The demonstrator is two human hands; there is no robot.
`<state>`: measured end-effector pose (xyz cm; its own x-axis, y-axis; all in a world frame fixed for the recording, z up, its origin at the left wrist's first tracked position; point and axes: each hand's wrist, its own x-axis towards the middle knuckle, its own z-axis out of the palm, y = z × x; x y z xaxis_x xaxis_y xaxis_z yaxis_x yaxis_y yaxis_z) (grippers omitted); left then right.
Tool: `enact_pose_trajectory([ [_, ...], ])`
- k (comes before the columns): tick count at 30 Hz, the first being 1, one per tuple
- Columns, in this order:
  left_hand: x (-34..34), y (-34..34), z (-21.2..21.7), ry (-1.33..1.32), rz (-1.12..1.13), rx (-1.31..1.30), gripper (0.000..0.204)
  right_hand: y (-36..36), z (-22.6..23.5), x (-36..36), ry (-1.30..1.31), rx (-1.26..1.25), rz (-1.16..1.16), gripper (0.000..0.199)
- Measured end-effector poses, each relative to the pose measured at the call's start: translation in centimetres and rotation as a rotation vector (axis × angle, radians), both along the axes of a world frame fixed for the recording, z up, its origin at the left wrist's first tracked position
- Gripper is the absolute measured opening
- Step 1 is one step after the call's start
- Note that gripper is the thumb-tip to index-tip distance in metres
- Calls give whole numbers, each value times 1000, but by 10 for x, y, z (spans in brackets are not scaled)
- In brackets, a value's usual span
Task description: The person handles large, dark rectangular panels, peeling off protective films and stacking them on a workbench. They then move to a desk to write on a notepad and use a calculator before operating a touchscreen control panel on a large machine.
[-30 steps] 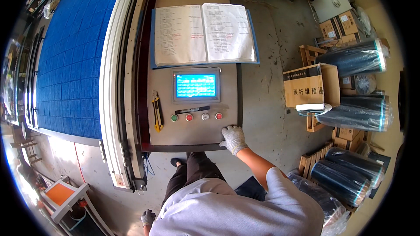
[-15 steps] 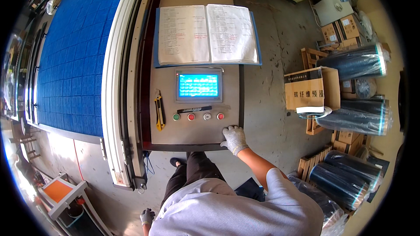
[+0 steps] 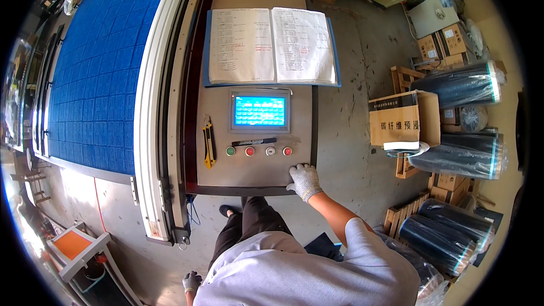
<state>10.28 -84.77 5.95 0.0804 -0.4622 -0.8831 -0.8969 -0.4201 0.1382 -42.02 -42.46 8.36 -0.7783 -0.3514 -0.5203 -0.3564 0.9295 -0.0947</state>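
Now | right hand [image 3: 304,180] flat, open on console [image 3: 226,173] | left hand [image 3: 191,281] half-hidden, grip unclear

Grey console [image 3: 249,173]: open binder [image 3: 271,46], knife [image 3: 209,146], marker [image 3: 253,142].

There is one view, from a camera on the person's head, looking almost straight down. It sits high above the grey control panel [image 3: 255,164] and the floor [image 3: 351,136]. The wide lens bends straight edges near the round, dark rim.
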Motion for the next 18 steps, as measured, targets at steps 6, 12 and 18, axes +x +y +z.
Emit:
enact_pose_trajectory([
  [6,5,6,-5,-5,18,9,30,-2,0,-1,1,38,13,51],
  [12,24,13,-14,32,88,15,29,-10,-2,5,4,75,54,47],
  [18,82,17,-33,63,215,-3,31,-54,-10,29,29,78,186,36],
])
